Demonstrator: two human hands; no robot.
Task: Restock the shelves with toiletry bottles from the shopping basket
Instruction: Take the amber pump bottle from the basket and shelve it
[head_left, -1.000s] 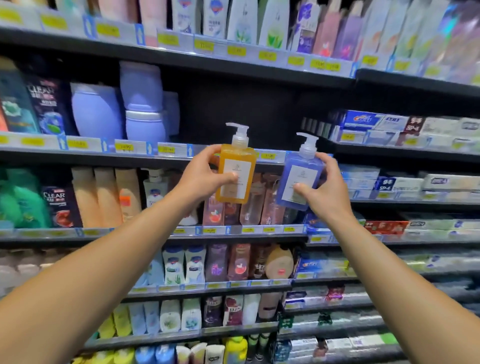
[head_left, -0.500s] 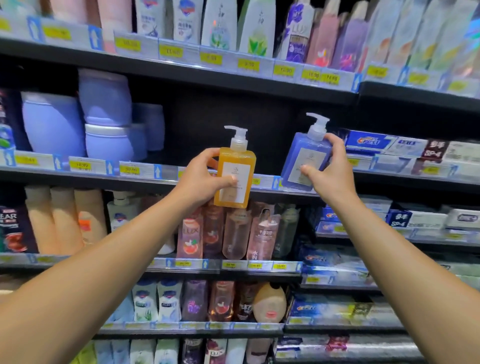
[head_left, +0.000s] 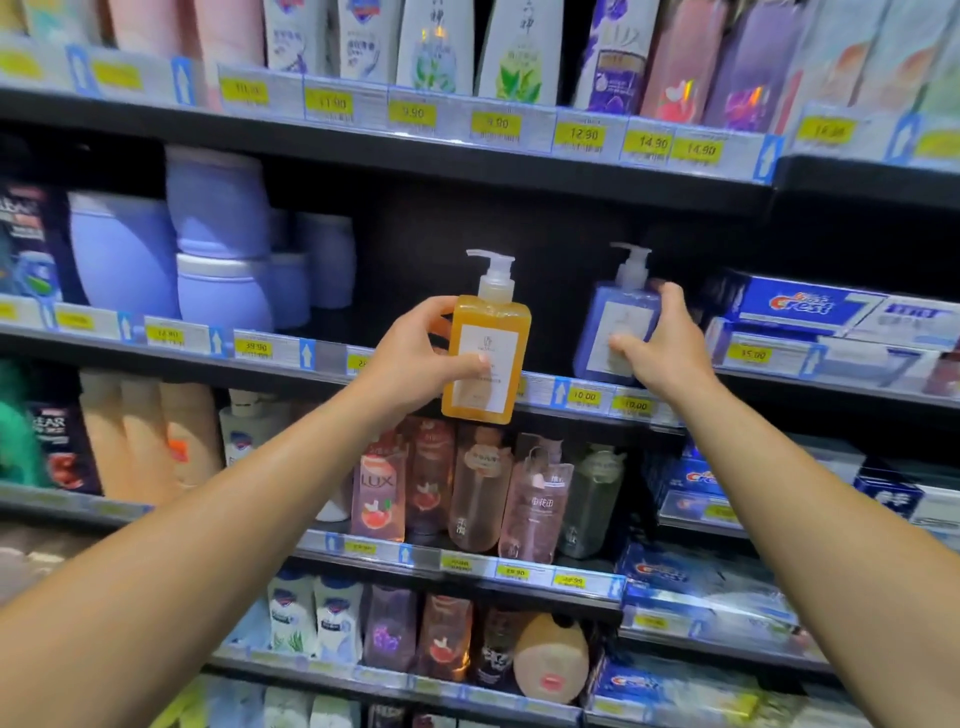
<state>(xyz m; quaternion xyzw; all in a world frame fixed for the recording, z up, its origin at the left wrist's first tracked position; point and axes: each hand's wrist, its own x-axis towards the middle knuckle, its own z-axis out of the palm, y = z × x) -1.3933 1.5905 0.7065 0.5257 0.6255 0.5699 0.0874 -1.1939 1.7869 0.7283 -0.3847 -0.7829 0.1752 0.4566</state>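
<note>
The left hand (head_left: 415, 358) grips an orange pump bottle (head_left: 485, 358) upright in the air, just in front of the price-tag strip of the middle shelf (head_left: 587, 397), its base hanging below the shelf edge; to the right of the orange bottle, the right hand (head_left: 662, 345) is curled round a blue pump bottle (head_left: 610, 322), which stands on that shelf. Beyond the blue bottle sit toothpaste boxes (head_left: 800, 306); far to the orange bottle's left stand lilac tubs (head_left: 218, 244).

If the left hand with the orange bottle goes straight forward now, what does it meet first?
Probably nothing soon: the left hand holds the orange bottle before a dark open gap on the shelf. Depth is unclear; the bottle's base may catch the shelf edge.
</note>
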